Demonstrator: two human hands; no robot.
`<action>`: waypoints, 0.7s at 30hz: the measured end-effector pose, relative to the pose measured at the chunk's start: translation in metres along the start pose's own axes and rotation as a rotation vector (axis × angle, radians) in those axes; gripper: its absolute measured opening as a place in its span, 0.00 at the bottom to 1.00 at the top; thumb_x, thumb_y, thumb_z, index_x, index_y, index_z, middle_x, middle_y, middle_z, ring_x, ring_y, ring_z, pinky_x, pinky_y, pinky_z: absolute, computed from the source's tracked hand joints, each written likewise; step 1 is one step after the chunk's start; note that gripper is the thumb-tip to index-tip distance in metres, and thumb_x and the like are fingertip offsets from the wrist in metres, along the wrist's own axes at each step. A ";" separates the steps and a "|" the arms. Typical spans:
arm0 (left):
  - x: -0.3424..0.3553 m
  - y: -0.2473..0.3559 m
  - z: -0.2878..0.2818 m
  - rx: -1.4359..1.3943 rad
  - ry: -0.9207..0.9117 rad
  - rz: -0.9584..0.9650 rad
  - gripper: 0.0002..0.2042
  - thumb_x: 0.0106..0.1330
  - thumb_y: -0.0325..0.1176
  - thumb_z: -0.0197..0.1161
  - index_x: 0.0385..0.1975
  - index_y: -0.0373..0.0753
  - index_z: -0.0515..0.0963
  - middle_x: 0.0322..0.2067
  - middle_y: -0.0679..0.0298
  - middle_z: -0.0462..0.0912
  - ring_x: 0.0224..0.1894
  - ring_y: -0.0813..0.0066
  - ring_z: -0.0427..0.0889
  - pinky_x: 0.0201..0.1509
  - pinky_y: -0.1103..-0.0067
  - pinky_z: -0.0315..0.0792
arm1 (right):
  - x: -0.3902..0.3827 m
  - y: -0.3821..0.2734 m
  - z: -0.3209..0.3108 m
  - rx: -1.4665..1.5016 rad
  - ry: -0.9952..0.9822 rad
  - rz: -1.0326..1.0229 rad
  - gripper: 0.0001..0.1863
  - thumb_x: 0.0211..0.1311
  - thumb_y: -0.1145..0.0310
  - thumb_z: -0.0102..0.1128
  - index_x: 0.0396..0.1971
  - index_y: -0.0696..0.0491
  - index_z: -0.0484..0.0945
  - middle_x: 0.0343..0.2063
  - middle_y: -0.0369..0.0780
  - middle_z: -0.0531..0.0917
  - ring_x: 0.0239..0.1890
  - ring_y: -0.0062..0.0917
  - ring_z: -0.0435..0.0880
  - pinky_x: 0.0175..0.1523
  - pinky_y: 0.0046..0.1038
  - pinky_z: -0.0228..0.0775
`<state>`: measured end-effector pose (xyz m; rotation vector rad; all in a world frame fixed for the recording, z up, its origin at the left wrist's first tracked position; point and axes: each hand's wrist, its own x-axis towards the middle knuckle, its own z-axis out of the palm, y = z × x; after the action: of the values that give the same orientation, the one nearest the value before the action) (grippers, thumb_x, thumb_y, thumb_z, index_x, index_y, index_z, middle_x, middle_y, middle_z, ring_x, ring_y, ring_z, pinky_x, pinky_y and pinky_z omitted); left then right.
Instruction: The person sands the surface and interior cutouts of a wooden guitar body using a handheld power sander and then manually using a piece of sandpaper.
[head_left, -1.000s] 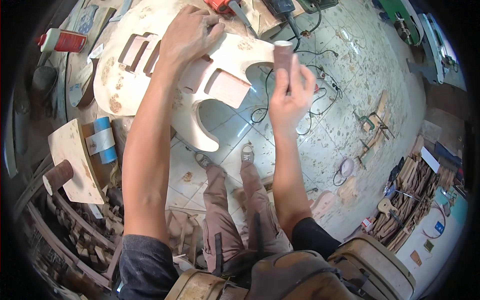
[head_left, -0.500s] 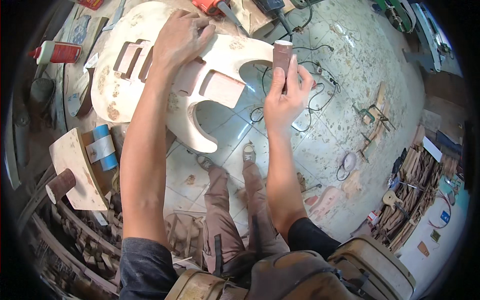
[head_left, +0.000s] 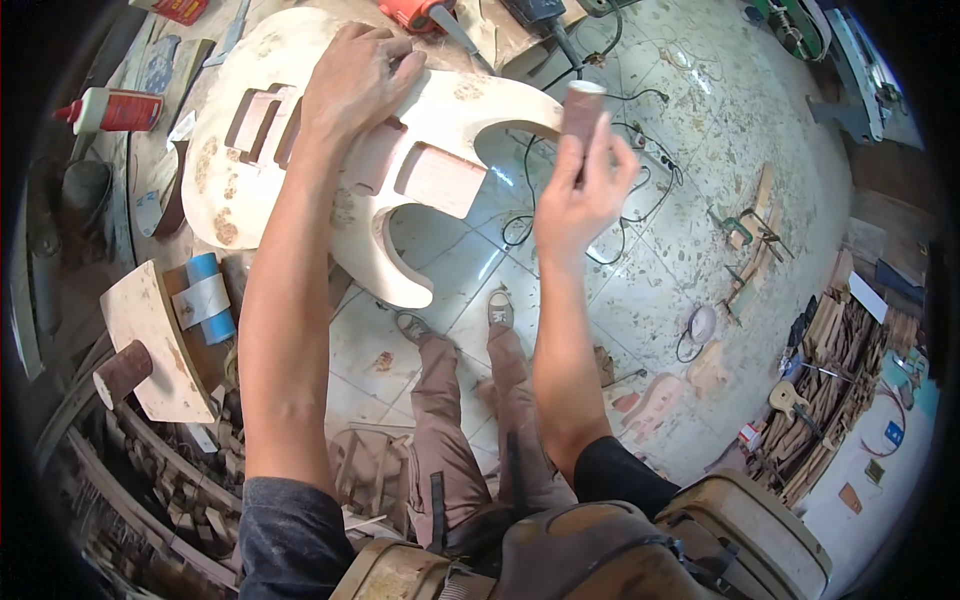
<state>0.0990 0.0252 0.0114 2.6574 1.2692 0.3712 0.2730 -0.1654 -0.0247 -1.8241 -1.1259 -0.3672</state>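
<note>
A pale, unfinished electric guitar body (head_left: 235,60) with dark burl spots and cut-out cavities lies on the bench, its two horns jutting out over the floor. My left hand (head_left: 362,85) presses on its upper part, fingers curled toward the far edge. Upright in my right hand (head_left: 585,205) is a sandpaper-wrapped cylinder (head_left: 581,115), pinched between thumb and fingers. It is beside the tip of the upper horn; whether the two touch I cannot tell. The right hand is slightly blurred.
A white glue bottle (head_left: 110,110) with a red cap lies at left. Below it, a wooden board (head_left: 145,330) carries a blue roll (head_left: 208,297) and another brown cylinder (head_left: 123,373). An orange power tool (head_left: 415,12) lies beyond the body. Cables (head_left: 630,215) and clamps (head_left: 740,230) lie on the floor.
My right hand has shifted a little to the right with the sanding cylinder, which is now more blurred. My left hand and the guitar body stay almost in place.
</note>
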 end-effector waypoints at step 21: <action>-0.002 -0.003 0.004 0.028 0.007 -0.015 0.21 0.69 0.50 0.53 0.44 0.40 0.85 0.50 0.64 0.83 0.59 0.64 0.73 0.64 0.71 0.69 | -0.004 -0.003 0.015 0.157 0.035 0.053 0.23 0.64 0.68 0.66 0.58 0.59 0.78 0.43 0.46 0.76 0.42 0.37 0.79 0.45 0.33 0.75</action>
<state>0.0970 0.0251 0.0068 2.6710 1.3048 0.3634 0.2653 -0.1547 -0.0329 -1.6998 -1.0507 -0.2711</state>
